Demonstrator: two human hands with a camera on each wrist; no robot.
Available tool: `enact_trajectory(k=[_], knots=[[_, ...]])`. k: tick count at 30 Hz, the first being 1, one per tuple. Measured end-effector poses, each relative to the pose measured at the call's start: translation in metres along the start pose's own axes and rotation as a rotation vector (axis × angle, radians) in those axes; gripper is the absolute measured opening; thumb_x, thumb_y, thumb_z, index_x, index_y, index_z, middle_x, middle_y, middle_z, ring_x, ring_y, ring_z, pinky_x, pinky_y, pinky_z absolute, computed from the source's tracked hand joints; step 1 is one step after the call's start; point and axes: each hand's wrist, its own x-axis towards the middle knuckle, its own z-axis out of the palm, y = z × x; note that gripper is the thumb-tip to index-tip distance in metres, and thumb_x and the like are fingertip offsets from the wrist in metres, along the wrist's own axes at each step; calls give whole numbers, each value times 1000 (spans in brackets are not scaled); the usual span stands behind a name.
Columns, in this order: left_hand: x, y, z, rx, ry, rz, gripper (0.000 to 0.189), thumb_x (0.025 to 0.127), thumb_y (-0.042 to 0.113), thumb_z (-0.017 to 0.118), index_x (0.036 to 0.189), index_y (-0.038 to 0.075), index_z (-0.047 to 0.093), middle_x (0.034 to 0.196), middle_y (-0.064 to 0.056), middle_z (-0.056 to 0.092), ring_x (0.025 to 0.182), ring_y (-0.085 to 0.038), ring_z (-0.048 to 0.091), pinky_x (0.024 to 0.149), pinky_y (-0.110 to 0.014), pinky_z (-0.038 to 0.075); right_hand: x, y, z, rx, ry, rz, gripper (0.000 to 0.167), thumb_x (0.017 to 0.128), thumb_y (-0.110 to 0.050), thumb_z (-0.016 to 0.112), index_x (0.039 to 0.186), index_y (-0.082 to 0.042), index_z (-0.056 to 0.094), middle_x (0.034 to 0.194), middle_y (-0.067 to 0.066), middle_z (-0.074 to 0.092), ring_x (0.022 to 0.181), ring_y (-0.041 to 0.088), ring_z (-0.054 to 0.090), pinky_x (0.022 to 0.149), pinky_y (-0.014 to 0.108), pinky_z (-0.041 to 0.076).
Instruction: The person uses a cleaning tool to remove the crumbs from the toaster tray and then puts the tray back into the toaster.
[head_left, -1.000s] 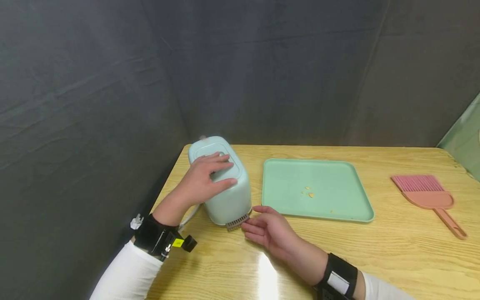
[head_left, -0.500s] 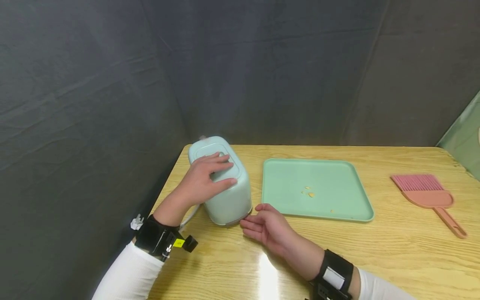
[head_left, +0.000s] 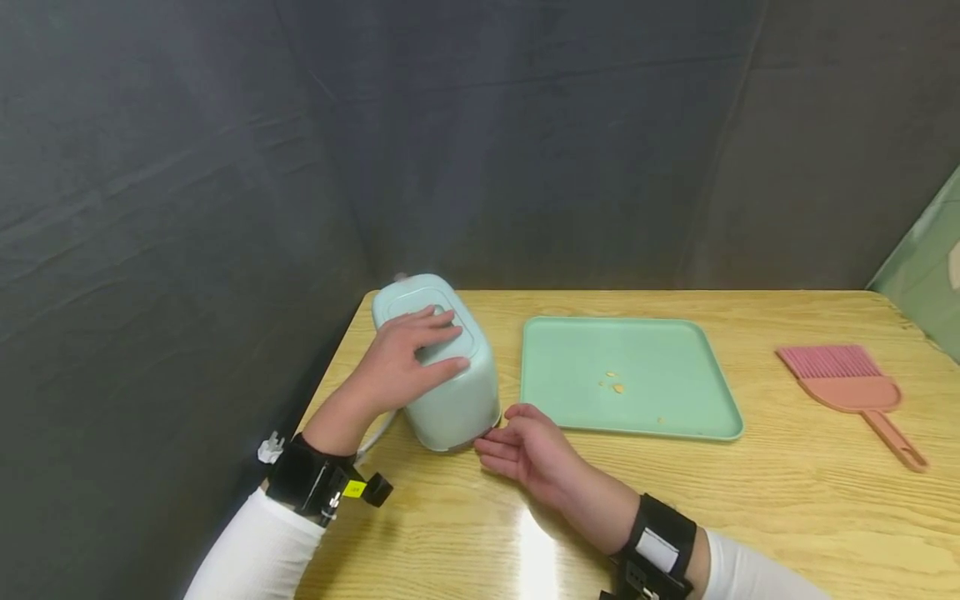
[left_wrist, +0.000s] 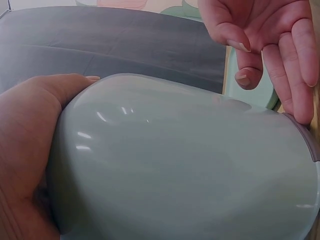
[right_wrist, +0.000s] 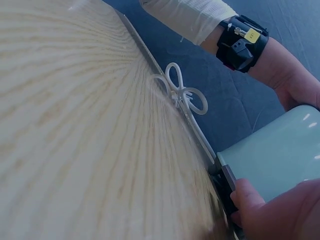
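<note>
A pale blue toaster (head_left: 457,412) with a covered top stands at the left of the table. My left hand (head_left: 408,358) rests spread over its lid, the thumb lying along the near upper edge. Low on the toaster's near end, the brown-grey edge of a crumb tray (left_wrist: 304,136) lies close against the body. My right hand (head_left: 536,454) is palm up beside it, and the fingertips of its straight fingers touch this edge. In the right wrist view the crumb tray's edge (right_wrist: 228,176) shows as a dark strip beside the right fingers. Most of the tray is hidden inside the toaster.
A green tray (head_left: 562,400) with several crumbs lies right of the toaster. Further right is a pink brush set in an orange dustpan (head_left: 851,392). A white cord (head_left: 378,433) with a plug (head_left: 271,447) hangs at the table's left edge, by a dark curtain.
The slotted crumb tray stuck out of the toaster one second ago; my right fingers have pushed it in until only its edge shows. The left hand has stayed on the lid.
</note>
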Motion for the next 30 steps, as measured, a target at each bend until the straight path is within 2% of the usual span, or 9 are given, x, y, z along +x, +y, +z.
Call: enact_trajectory(k=[7, 14, 19, 26, 30], knots=[[-1, -3, 2, -8, -8, -10, 55, 92, 53, 71, 138, 24, 67, 155, 6, 53, 154, -25, 37, 125, -58, 27, -3, -1, -1, -46, -35, -7, 25, 94, -5, 43, 117, -9, 34, 138, 38, 52, 119, 35, 68, 102, 52, 55], [-2, -5, 3, 4, -3, -13, 54, 92, 53, 71, 138, 24, 67, 156, 6, 53, 154, -25, 37, 125, -58, 27, -1, 1, -4, -63, -54, -8, 22, 94, -8, 47, 114, -10, 38, 111, 17, 64, 109, 29, 73, 96, 47, 59], [0, -4, 4, 0, -4, -1, 54, 93, 51, 71, 139, 23, 66, 156, 5, 53, 155, -25, 36, 125, -58, 26, 0, 2, -6, -67, -53, -6, 20, 95, -10, 48, 113, -10, 40, 103, 12, 65, 103, 27, 75, 91, 44, 61], [4, -4, 7, -18, -6, 22, 53, 94, 49, 71, 139, 22, 66, 156, 4, 53, 155, -25, 36, 127, -56, 22, -4, -3, -13, -132, -59, -10, 8, 95, -14, 53, 102, -13, 49, 103, 7, 68, 99, 26, 76, 84, 41, 63], [7, -5, 9, -35, -8, 42, 53, 94, 48, 70, 138, 20, 67, 156, 1, 54, 155, -26, 36, 127, -57, 20, -13, -15, -26, -176, -46, -42, 9, 98, -18, 53, 106, -13, 52, 119, 15, 70, 106, 29, 75, 85, 42, 63]])
